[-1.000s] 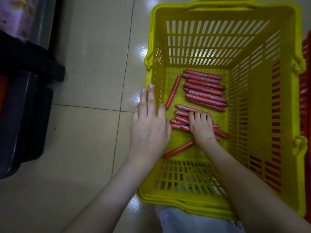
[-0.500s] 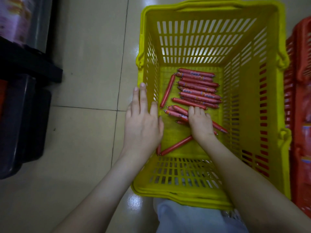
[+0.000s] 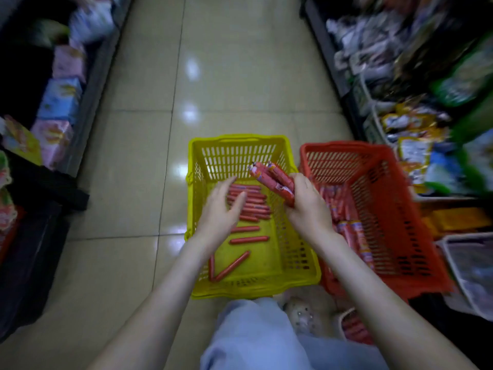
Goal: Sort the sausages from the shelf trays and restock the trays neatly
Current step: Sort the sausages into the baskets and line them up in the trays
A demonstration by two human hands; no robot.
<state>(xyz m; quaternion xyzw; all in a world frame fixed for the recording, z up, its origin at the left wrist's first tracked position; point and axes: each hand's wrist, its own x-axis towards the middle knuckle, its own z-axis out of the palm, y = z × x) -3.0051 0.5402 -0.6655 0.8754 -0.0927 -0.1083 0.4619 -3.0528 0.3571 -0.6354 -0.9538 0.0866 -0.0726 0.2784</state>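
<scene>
A yellow basket (image 3: 298, 273) stands on the floor in front of me, with several red sausages (image 3: 249, 239) lying on its bottom. My right hand (image 3: 306, 206) grips a bundle of red sausages (image 3: 272, 177) above the basket's right wall. My left hand (image 3: 222, 209) hovers over the basket's left half with straight, spread fingers and holds nothing. Just right of it, a red basket (image 3: 400, 236) holds more red sausages (image 3: 346, 222).
Shelves with packaged goods line both sides of the aisle: boxes (image 3: 58, 102) on the left, snack bags (image 3: 410, 129) on the right. A white wire tray (image 3: 453, 268) sits at the lower right. My knee in light trousers (image 3: 253, 335) is below the baskets.
My view has lifted and pulled back, so the aisle and red basket show. My right hand rose from the yellow basket's bottom holding a bundle of sausages. My left hand left the rim.
</scene>
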